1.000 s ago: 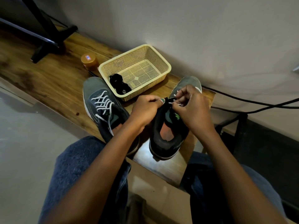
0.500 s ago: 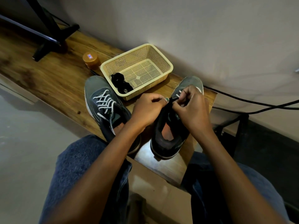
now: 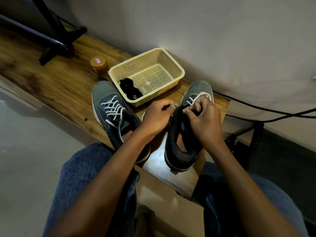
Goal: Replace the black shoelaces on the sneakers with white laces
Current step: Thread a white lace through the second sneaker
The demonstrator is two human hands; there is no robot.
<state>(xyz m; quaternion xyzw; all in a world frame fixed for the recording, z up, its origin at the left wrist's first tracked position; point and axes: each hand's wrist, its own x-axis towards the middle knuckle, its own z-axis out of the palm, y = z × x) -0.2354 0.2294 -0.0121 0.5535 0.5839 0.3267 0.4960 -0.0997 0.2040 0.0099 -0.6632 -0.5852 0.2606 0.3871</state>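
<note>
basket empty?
No: a bundle of black laces lies in the near left corner of the cream mesh basket.

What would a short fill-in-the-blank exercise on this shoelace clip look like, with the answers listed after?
1. The left sneaker is already threaded with a lace of the colour ____.
2. The bundle of black laces lies inside the ____.
3. The left hand and right hand both work at the ____ sneaker.
4. The small orange jar stands on the wooden ____.

Missing words: white; basket; right; bench.
</note>
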